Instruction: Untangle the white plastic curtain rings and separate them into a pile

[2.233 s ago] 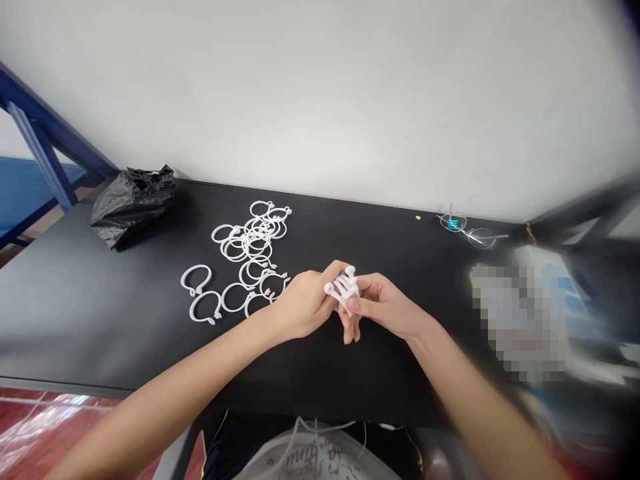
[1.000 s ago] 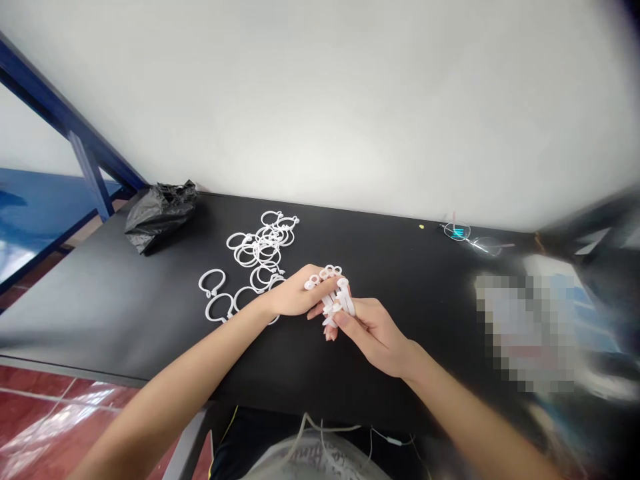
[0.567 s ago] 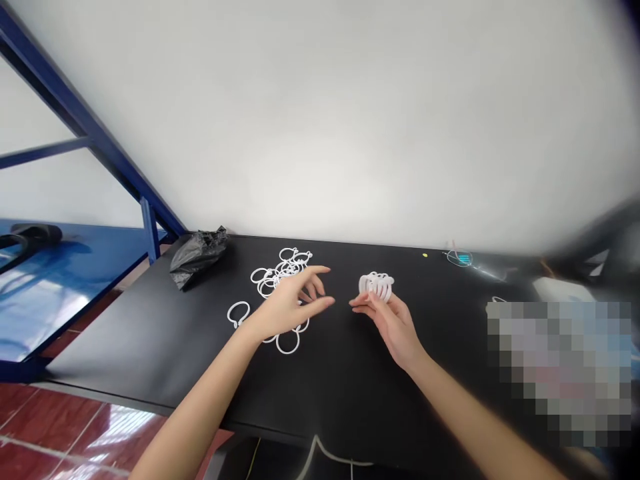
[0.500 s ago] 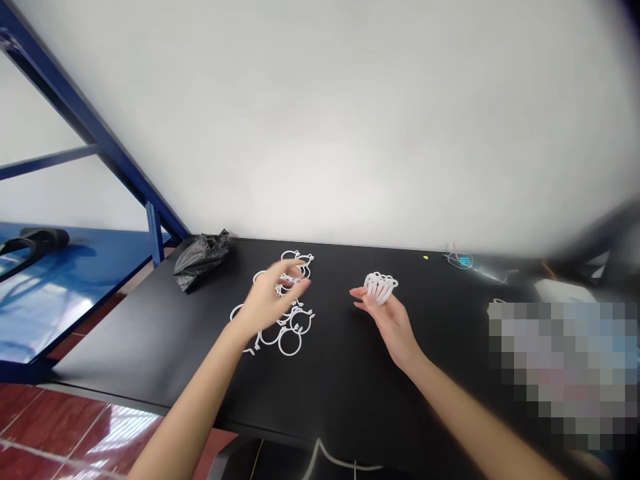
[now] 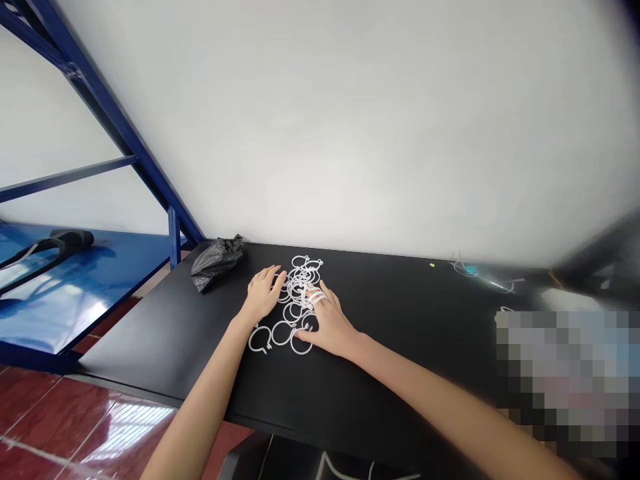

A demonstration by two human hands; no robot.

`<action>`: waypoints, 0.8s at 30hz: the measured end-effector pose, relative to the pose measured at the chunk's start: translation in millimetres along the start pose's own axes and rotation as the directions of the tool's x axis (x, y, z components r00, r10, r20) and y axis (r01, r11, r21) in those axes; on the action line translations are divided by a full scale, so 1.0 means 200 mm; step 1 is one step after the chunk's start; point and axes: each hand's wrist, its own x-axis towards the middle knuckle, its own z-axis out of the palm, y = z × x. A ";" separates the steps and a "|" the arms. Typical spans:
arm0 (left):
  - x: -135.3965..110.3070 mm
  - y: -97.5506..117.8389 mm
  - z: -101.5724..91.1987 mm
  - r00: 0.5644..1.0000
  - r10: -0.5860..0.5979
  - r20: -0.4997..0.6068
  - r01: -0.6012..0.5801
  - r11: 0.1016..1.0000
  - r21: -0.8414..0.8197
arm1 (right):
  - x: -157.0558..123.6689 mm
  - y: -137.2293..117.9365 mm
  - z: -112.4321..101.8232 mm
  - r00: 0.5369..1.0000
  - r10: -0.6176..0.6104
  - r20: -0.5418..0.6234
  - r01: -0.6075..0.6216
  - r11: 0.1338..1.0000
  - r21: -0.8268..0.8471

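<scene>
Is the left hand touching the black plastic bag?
No, the black plastic bag lies apart from the left hand, with the table surface showing between them.

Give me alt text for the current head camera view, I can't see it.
A person's left hand and right hand are at a cluster of white rings on a black table, with white bands across the right hand. Behind, a crumpled black bag sits left and eyeglasses lie right, near a pale wall.

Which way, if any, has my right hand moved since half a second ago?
Yes: left, judged against the yellow speck on the table. The right hand is now farther from it, among the white rings.
</scene>
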 end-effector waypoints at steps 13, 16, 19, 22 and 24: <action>-0.27 0.00 -0.15 0.972 0.163 0.169 -0.175 0.983 0.063 | 0.26 0.02 -0.25 0.982 -0.111 -0.154 0.114 0.993 0.010; -0.35 0.01 -0.17 0.906 0.339 0.254 -0.373 0.922 0.099 | 0.32 0.08 -0.21 0.950 -0.171 -0.263 0.193 0.979 0.061; -0.34 0.02 -0.16 0.893 0.349 0.285 -0.396 0.909 0.128 | 0.39 0.15 -0.16 0.940 -0.135 -0.313 0.158 0.986 0.051; -0.28 0.02 -0.15 0.908 0.310 0.281 -0.361 0.920 0.151 | 0.46 0.19 -0.12 0.991 -0.021 -0.135 0.024 1.000 0.019; -0.24 0.01 -0.13 0.912 0.296 0.282 -0.346 0.927 0.145 | 0.50 0.21 -0.11 1.000 0.004 0.016 -0.004 1.000 0.004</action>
